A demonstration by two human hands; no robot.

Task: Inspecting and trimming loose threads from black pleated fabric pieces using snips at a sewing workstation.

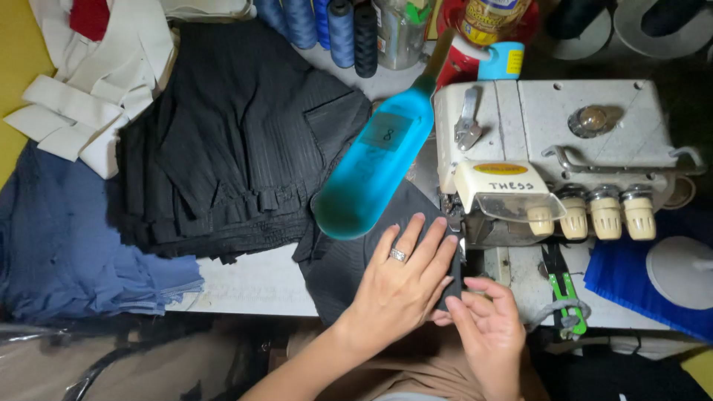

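A black ribbed fabric piece point(343, 261) lies on the table in front of a white overlock sewing machine point(535, 148). My left hand point(401, 278), with a ring on one finger, presses flat on the fabric, its fingertips close to the machine's presser foot. Just below the foot, my right hand point(486, 323) pinches the near edge of the same fabric. A turquoise lamp head point(375, 160) hangs above the cloth.
A stack of black ribbed pieces point(230, 141) fills the table's left middle. Blue fabric point(67, 238) and white strips point(89, 82) lie further left. Thread cones point(342, 30) stand at the back. Green-handled snips point(566, 297) and blue cloth point(631, 286) sit to the right.
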